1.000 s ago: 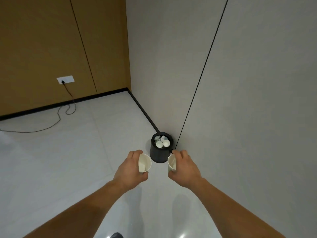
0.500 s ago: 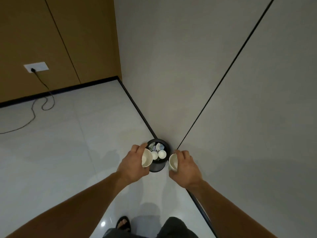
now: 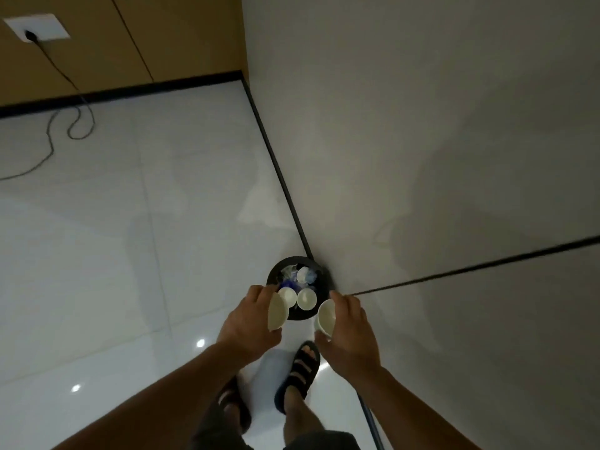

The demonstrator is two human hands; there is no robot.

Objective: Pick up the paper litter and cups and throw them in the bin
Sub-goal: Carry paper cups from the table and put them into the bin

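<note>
Near the end of this load, I'd say. Bin [image 3: 293, 259] sits vs. the wall, just far of both hands, w/ two cups [image 3: 306, 298] and crumpled paper [image 3: 305, 275] already inside. L hand [image 3: 250, 323] grasps L cup [image 3: 277, 311] at the bin's near-left rim, overlapping the opening. R hand [image 3: 349, 332] grasps R cup [image 3: 326, 316] just near-right of the rim, prob. not over the opening yet. Neither is dropped. Left to do: bring both over the opening and let go. More litter elsewhere? Can't tell from here.
</note>
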